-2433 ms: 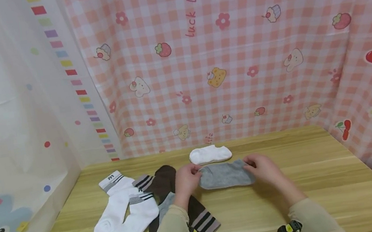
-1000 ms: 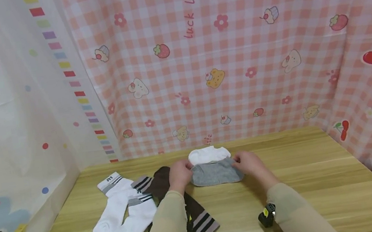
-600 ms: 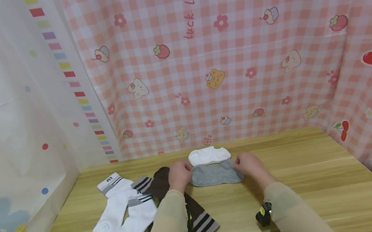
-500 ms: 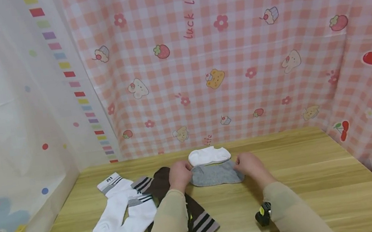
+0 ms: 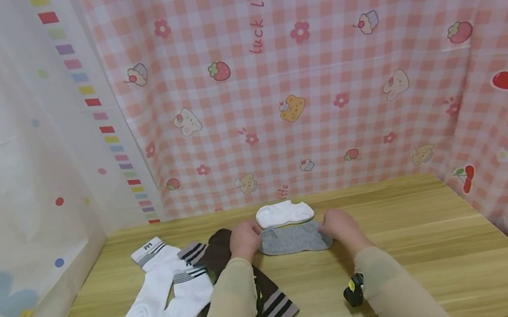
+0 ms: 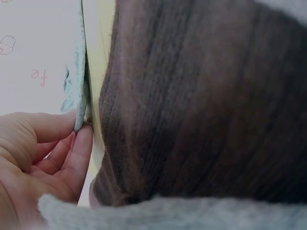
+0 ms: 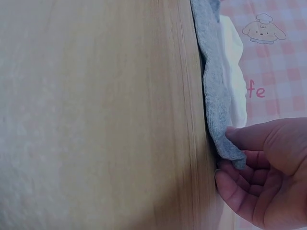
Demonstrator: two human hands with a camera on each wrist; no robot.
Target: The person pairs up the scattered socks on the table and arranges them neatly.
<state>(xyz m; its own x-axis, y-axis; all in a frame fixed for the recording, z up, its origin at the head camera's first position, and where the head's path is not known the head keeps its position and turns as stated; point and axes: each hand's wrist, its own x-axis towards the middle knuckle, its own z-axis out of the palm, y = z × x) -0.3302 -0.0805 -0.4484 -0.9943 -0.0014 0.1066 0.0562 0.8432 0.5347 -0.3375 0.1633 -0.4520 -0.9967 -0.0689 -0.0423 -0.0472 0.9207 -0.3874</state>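
A grey ankle sock (image 5: 294,239) lies stretched flat between my two hands, low over the table in front of a white ankle sock (image 5: 284,213). My left hand (image 5: 245,239) pinches its left end; the left wrist view shows thumb and fingertips closed on the edge of the grey sock (image 6: 80,91). My right hand (image 5: 341,228) holds the opposite end, and in the right wrist view the thumb presses on top of the grey sock (image 7: 218,96) with fingers curled beneath it. Behind it in that view stands the white sock (image 7: 233,67).
Left of the hands lie two white crew socks (image 5: 169,316) with striped cuffs. Dark brown socks (image 5: 267,286) with striped cuffs lie partly under my left forearm. The wooden table (image 5: 423,254) meets a pink checked curtain (image 5: 356,122) at its back edge.
Both hands have carried the grey sock slightly left and lowered it against the white ankle sock's front side. Over the last half second hands and sock barely moved.
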